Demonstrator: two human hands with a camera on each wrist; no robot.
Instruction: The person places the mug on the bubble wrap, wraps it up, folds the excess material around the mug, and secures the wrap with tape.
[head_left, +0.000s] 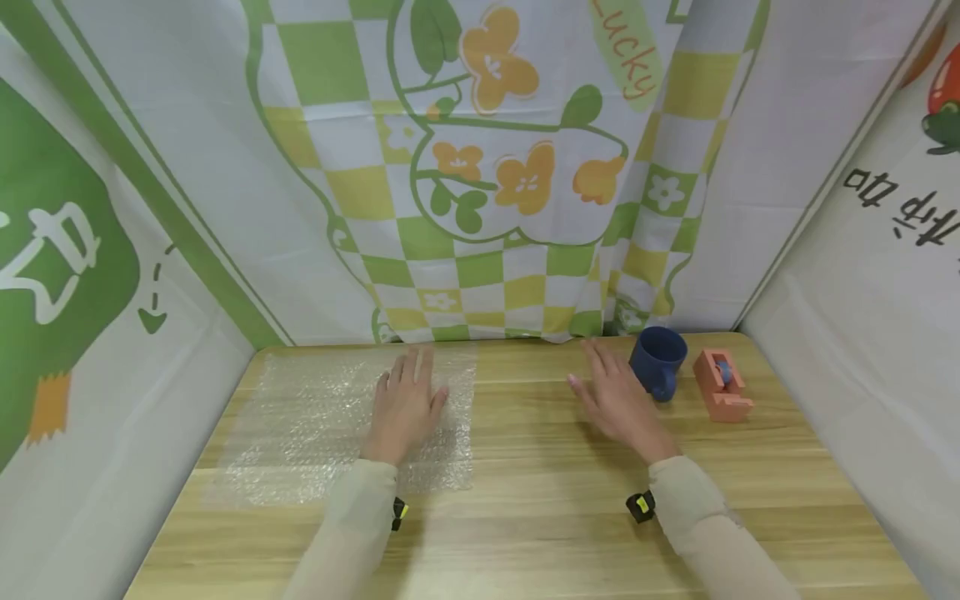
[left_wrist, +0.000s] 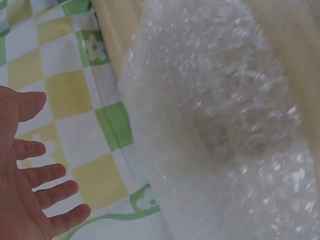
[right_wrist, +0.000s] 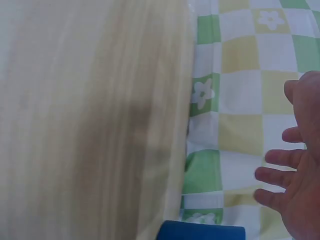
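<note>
The left grip (head_left: pixel 405 404), a bare hand, is released, its fingers extended toward the far edge of the worktop (head_left: pixel 525 537) and its thumb spread to the right. Beneath it a sheet of clear bubble wrap (head_left: pixel 300 433) lies flat across the left part of the wood-grained surface; the hand is over the right half of this sheet, and most of the wrap spreads out to the left of it. In the left wrist view the fingers show against the checked curtain (head_left: pixel 483 258), apart from the wrap. The right grip (head_left: pixel 618 400) is likewise released, fingers extended to the far left and thumb held away from them, well to the right of the bubble wrap. A dark blue mug (head_left: pixel 648 373) stands upright just to the right of this hand, its handle turned to the near side; in the right wrist view a gap shows between the fingers and the mug. Farther right, near the mug but apart from it, sits a salmon-coloured tape dispenser (head_left: pixel 711 392) with a blue core in it. Light sleeves (head_left: pixel 690 504) cover both forearms, and the curtain hangs behind the worktop's far edge.
</note>
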